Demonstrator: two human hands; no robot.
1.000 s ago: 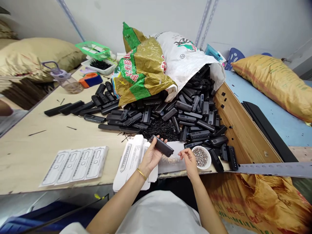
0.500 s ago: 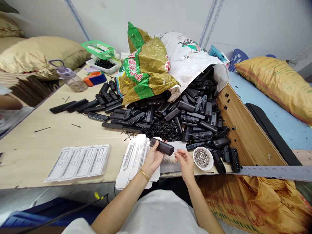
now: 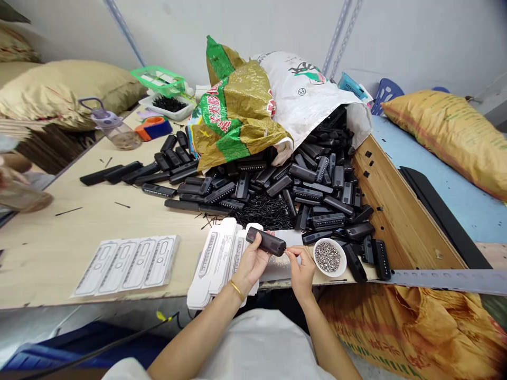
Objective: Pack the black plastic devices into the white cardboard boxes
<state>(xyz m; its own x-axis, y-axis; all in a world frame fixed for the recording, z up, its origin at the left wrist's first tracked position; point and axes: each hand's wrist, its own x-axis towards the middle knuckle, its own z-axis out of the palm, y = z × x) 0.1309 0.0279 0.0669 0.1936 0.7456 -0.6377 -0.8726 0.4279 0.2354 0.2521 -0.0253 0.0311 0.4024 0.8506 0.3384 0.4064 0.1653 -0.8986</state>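
Note:
A black oblong plastic casing [image 3: 266,241] with rounded ends lies in my left hand [image 3: 253,259], gripped between thumb and fingers above the table's front edge. My right hand [image 3: 301,266] is closed in a pinch at the right end of the casing, by a small hole. Whatever its fingertips hold is too small to name. Beside my right hand stands a white bowl [image 3: 330,273] full of small shiny metal parts. Under my left hand are white printed cards [image 3: 217,258], next to a translucent sheet [image 3: 273,272].
Similar black casings [image 3: 225,192] are heaped behind, around thin black sticks [image 3: 267,211]. A white sack [image 3: 312,89] and a gold-green bag [image 3: 245,116] cover the heap. A wooden board [image 3: 400,211] borders the right. At left, another person's hand [image 3: 6,177] is by a see-through container [image 3: 27,198].
My right hand has come up against the end of the casing, which has shifted slightly right and down. At far left, a see-through container has appeared over the table edge.

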